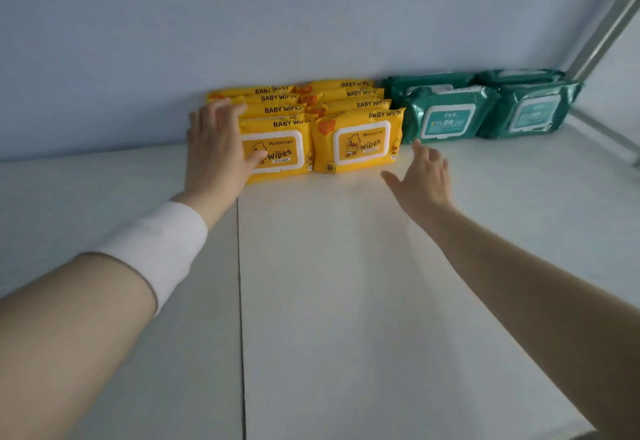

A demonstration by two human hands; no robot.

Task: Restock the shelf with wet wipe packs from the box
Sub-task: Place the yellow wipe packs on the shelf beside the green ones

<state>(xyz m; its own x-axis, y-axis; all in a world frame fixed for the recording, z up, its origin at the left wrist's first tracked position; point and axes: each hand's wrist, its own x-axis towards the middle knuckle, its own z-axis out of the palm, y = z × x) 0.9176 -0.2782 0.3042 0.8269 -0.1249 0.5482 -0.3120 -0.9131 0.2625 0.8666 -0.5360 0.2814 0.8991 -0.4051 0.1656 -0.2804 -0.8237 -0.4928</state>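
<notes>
Two rows of yellow baby wipe packs stand upright at the back of the white shelf (346,284), against the wall. The front left yellow pack (280,149) has my left hand (216,149) pressed flat on its left side, fingers spread, thumb on its face. The front right yellow pack (358,142) stands beside it. My right hand (424,180) hovers open just in front and to the right of that pack, touching nothing. The box is not in view.
Green wipe packs (450,114) stand in two rows to the right of the yellow ones, the far right green pack (530,110) near a metal shelf post (602,34). A seam (240,301) runs down the shelf board. A pale blue wall (242,24) backs the shelf.
</notes>
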